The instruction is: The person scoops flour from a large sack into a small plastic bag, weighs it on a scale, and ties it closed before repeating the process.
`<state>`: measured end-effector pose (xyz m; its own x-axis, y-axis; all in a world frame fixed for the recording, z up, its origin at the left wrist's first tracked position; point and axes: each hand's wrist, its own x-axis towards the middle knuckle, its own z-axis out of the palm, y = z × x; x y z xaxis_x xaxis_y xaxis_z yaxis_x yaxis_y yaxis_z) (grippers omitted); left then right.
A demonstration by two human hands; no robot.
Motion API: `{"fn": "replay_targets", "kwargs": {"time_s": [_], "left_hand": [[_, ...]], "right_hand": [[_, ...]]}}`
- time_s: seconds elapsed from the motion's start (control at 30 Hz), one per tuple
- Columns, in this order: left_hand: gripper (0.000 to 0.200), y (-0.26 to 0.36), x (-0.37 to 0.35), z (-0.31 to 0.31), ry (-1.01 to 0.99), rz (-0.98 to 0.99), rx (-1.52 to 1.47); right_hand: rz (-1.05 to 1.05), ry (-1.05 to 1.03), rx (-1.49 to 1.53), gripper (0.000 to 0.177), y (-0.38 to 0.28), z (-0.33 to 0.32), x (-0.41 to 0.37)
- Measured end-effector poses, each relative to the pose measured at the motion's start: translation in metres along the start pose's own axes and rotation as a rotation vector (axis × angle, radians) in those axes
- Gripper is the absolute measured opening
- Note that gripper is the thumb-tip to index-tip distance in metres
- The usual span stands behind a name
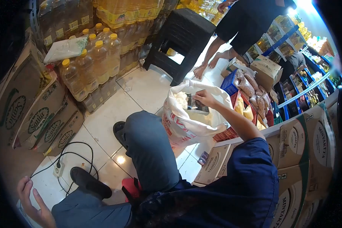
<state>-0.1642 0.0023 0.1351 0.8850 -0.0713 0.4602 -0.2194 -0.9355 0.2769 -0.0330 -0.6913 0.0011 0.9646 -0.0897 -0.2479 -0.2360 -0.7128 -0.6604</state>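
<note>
My right hand (204,98) reaches over the mouth of a large white woven sack (180,127) and grips a dark, shiny object (195,106) that looks like a scoop. Its exact kind is hard to make out. Pale yellowish contents (181,100) show inside the sack, left of my fingers. The sack stands upright on the floor, its rim rolled outward and red print on its side. Far to the lower left, my left hand (31,203) is open beside my knee, with fingers apart and nothing held.
Oil bottles (98,60) and cartons (45,121) line the left. A black stool (182,38) stands behind the sack, near another person's legs (216,53). Crates with bagged goods (250,91) and cartons (292,148) are at right. A black cable (91,155) lies on the tiles.
</note>
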Motion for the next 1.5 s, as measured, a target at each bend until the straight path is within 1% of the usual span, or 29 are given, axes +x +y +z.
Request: {"fn": "replay_targets", "kwargs": {"time_s": [0.03, 0.13, 0.17, 0.27, 0.37, 0.47, 0.57, 0.67, 0.77, 0.9, 1.0, 1.17, 1.23, 1.37, 1.43, 1.5], "left_hand": [[0.022, -0.001, -0.001, 0.0, 0.005, 0.0, -0.007], [0.022, -0.002, -0.004, 0.0, 0.014, 0.0, -0.039], [0.022, -0.002, -0.005, -0.001, 0.018, -0.001, -0.046], [0.022, -0.003, -0.007, -0.003, 0.027, -0.007, -0.071], [0.021, -0.004, -0.011, -0.004, 0.044, 0.003, -0.113], [0.021, -0.003, -0.013, -0.005, 0.053, -0.004, -0.109], [0.018, 0.003, -0.013, -0.003, 0.078, -0.013, -0.099], [0.016, 0.008, -0.013, -0.004, 0.094, -0.014, -0.087], [0.016, 0.009, -0.012, -0.005, 0.103, 0.004, -0.071], [0.017, 0.014, -0.011, -0.005, 0.115, 0.014, -0.08], [0.017, 0.01, -0.01, -0.005, 0.107, 0.048, -0.069], [0.015, 0.015, -0.01, -0.004, 0.124, 0.029, -0.13], [0.015, 0.015, -0.01, -0.005, 0.118, 0.024, -0.132], [0.014, 0.017, -0.009, -0.006, 0.109, 0.012, -0.153], [0.013, 0.019, -0.008, -0.006, 0.113, 0.009, -0.166], [0.012, 0.019, -0.008, -0.005, 0.125, 0.009, -0.17]], "right_hand": [[0.04, -0.044, 0.062, 0.034, 0.007, -0.009, -0.002], [0.029, -0.077, 0.0, 0.035, 0.016, -0.026, -0.012], [0.026, -0.035, -0.033, 0.037, 0.017, -0.028, -0.016], [-0.01, -0.076, -0.041, 0.038, 0.028, -0.032, -0.023], [-0.031, -0.091, -0.083, 0.039, 0.022, -0.035, -0.032], [-0.087, -0.028, -0.171, 0.037, 0.018, -0.038, -0.036], [-0.086, 0.032, -0.169, 0.036, 0.016, -0.039, -0.038], [-0.059, 0.054, -0.023, 0.036, 0.012, -0.038, -0.043], [-0.056, 0.09, 0.023, 0.035, 0.007, -0.041, -0.046], [-0.06, 0.224, 0.081, 0.03, 0.008, -0.043, -0.049], [-0.083, 0.235, 0.193, 0.03, 0.014, -0.046, -0.049], [-0.128, 0.31, 0.118, 0.027, 0.022, -0.049, -0.043], [-0.121, 0.378, 0.142, 0.03, 0.018, -0.047, -0.04], [-0.183, 0.346, 0.15, 0.029, 0.005, -0.055, -0.032], [-0.24, 0.353, 0.106, 0.028, -0.012, -0.056, -0.03], [-0.265, 0.354, 0.136, 0.028, -0.036, -0.052, -0.031]]}}
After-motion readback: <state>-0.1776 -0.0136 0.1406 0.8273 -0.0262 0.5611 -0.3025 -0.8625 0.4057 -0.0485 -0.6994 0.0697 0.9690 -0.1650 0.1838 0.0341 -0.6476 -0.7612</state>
